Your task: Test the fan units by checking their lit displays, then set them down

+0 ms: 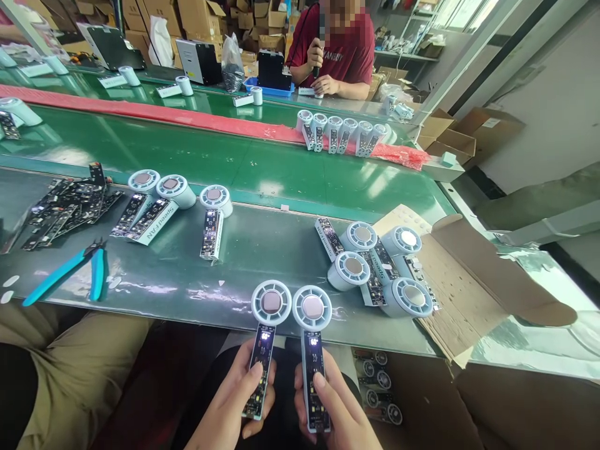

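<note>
Two handheld fans with bare circuit boards are held upright side by side at the near table edge. The left fan (267,337) is grasped by the left hand (234,400), thumb pressed on its board; the right fan (312,350) is grasped likewise by the right hand (335,409). Small lit digits glow on both boards but cannot be read. "Speed FAN" is printed on a fan body (157,219) lying on the glossy green table (262,250). Blue-handled cutters (70,269) lie at the left, a flattened cardboard box (469,275) at the right.

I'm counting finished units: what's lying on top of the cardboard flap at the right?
Four round-headed handheld fans lie in a cluster, partly on the cardboard flap, partly on the green bench. Their heads hide parts of each other's circuit-board handles.
</note>
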The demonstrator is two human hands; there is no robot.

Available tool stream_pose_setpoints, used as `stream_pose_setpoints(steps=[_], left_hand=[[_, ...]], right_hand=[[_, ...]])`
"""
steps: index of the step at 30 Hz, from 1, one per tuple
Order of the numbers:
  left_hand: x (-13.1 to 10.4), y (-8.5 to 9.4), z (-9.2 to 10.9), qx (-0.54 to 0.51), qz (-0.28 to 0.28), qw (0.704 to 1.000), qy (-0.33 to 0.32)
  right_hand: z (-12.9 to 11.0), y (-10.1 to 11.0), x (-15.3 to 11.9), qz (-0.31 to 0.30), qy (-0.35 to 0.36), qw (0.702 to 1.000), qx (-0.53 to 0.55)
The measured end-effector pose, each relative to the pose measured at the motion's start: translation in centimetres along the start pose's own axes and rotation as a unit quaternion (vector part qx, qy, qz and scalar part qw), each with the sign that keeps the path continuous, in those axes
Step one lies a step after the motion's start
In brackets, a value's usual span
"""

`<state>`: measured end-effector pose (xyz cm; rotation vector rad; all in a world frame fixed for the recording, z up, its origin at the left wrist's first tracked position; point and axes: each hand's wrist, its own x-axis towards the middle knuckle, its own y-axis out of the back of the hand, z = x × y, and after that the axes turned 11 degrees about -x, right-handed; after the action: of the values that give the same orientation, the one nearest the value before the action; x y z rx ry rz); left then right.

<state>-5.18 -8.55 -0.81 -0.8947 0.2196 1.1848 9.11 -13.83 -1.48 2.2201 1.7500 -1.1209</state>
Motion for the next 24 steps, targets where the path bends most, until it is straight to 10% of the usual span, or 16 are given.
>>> stream_pose_setpoints(steps=[20,24], left_hand=[[-1.4,-0.3,0.1,0.047,0.014,0.998,0.026],[-2.3,0.8,0.8,0.080,0.032,0.996,0.012]], right_hand=[[-0.7,0.5,-0.2,-0.075,-0.016,0.997,-0.023],[-2.3,0.0,-2.3,-0.010,-0.020,0.999,-0.046]])
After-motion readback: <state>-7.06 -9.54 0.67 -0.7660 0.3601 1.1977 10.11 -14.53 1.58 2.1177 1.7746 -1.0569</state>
